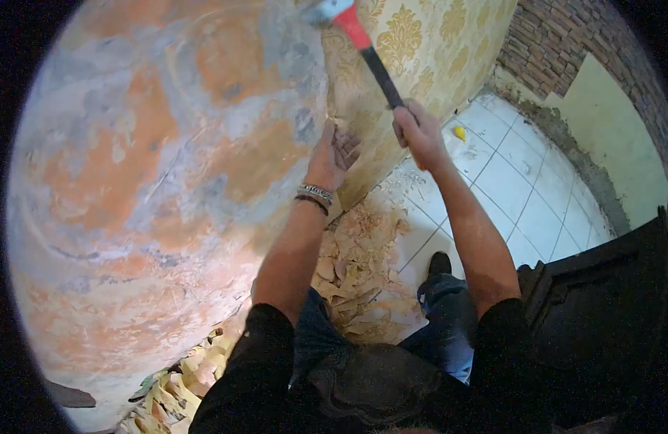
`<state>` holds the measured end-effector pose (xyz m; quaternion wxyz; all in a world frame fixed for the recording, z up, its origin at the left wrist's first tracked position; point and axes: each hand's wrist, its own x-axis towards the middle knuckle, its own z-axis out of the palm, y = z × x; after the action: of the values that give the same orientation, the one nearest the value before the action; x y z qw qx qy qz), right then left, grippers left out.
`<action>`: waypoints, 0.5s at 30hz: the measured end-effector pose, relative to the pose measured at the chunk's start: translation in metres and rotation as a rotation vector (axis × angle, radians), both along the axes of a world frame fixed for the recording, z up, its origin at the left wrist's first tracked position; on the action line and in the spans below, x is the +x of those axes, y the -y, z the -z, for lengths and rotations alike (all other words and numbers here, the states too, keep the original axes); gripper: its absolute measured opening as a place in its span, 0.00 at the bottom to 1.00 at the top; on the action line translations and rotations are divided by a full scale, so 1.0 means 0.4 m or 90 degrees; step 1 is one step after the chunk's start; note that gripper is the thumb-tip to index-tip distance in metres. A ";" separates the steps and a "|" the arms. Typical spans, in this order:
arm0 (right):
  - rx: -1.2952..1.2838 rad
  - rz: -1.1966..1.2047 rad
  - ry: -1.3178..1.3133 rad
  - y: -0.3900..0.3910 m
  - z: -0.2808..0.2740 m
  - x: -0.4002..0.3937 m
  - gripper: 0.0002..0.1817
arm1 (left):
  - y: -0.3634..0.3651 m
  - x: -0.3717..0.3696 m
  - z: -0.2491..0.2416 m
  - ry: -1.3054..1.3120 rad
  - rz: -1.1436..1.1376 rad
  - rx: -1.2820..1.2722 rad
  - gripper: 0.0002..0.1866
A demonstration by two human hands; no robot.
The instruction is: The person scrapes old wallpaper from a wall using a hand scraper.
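My right hand (421, 134) is wrapped round the black grip of a hatchet-like tool (381, 76) with a red neck. Its grey metal head is blurred and lies against or near the wall at the top edge of the view; I cannot make out its exact shape. Below the head, my left hand (332, 155) is beside the torn edge of the patterned wallpaper (399, 36), palm turned toward the right and fingers loosely apart. Nothing shows in it. Left of that edge the wall (240, 159) is bare, with orange and grey patches.
Torn wallpaper scraps (363, 275) lie at the wall's foot, with more scraps (197, 369) at lower left. White floor tiles (522, 173) carry a small yellow piece (460, 133). Dark wooden furniture (601, 311) stands at right, near a stone-patterned wall (551, 43).
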<state>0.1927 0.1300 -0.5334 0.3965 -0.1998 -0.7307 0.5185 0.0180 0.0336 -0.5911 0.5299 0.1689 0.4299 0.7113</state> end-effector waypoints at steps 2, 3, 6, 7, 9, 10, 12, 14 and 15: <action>0.034 -0.014 0.043 -0.030 0.047 -0.009 0.15 | -0.026 0.009 0.014 0.152 -0.069 0.129 0.20; 0.044 -0.028 0.034 -0.060 0.056 -0.013 0.16 | -0.030 0.014 0.016 0.148 -0.070 0.134 0.20; 0.078 0.003 0.000 -0.118 0.063 -0.032 0.19 | -0.048 0.013 0.025 0.211 -0.108 0.151 0.16; 0.076 -0.007 0.005 -0.131 0.065 -0.034 0.19 | -0.050 0.010 0.037 0.218 -0.107 0.181 0.14; 0.064 -0.008 0.031 -0.153 0.076 -0.028 0.20 | -0.050 0.010 0.068 0.229 -0.114 0.205 0.12; 0.059 -0.014 0.036 -0.159 0.080 -0.025 0.20 | -0.045 0.022 0.059 0.204 -0.146 0.194 0.10; 0.105 0.011 0.063 -0.170 0.079 -0.022 0.21 | -0.035 0.040 0.047 0.179 -0.181 0.183 0.09; 0.139 0.010 0.063 -0.167 0.066 -0.019 0.22 | -0.012 0.053 0.051 0.056 -0.165 0.137 0.09; 0.149 0.008 0.088 -0.160 0.059 -0.015 0.22 | -0.003 0.053 0.061 0.058 -0.173 0.140 0.09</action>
<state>0.1866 0.1942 -0.5571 0.3695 -0.1919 -0.8105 0.4120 0.0393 0.0350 -0.6153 0.4264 0.1339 0.3438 0.8259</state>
